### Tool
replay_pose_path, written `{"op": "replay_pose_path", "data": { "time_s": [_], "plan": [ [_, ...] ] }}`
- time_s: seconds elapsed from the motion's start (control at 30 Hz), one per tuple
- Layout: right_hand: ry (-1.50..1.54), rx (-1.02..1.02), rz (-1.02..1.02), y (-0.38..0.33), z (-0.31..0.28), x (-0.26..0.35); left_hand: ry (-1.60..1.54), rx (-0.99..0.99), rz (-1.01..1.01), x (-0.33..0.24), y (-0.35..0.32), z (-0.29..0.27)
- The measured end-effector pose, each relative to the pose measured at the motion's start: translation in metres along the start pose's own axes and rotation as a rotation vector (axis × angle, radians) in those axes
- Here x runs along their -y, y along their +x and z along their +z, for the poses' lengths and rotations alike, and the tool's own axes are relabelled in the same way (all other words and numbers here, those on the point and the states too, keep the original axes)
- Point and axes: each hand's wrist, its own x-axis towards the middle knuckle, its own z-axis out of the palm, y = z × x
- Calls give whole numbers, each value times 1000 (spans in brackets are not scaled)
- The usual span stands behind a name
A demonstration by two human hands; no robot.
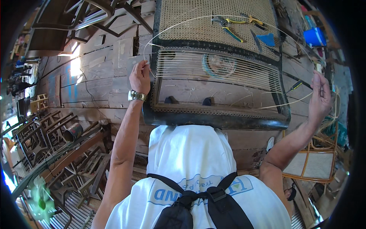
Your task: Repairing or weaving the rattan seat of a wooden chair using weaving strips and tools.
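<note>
In front of me lies a dark wooden chair frame (217, 120) with a row of small holes along its rails. Thin pale cane strands (217, 68) run side to side across its opening. At the left rail my left hand (140, 79) pinches a long cane strand (211, 16), with a watch on that wrist. From there the strand arcs over the finished woven cane panel (187, 21) toward the right. Raised off the frame's right side, my right hand (320, 94) has thumb and fingers closed around cane. Another loose strand (289, 103) curves from the opening toward that hand.
Pliers with yellow-green handles (233, 33), a second pair of pliers (253, 21) and a blue scrap (266, 39) lie on the woven panel. A yellow-black hand tool (294, 87) sits by the right rail. Chair frames (95, 17) stand left; a blue bucket (315, 37) stands right.
</note>
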Motion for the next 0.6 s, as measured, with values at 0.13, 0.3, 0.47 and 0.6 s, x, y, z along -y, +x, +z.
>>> {"op": "replay_pose_path", "data": {
  "time_s": [0.13, 0.3, 0.47, 0.6],
  "plan": [
    [45, 29, 32, -3, 10, 3, 51, 21, 50, -2, 0, 1],
    [203, 503, 199, -36, 97, -3, 87, -16, 72, -4, -3, 1],
    [151, 948, -27, -105, 215, -29, 47, -86, 11, -11, -15, 0],
    [-29, 950, -263, -119, 255, -39, -131, -156, -138, -18, -28, 1]
  ]
}}
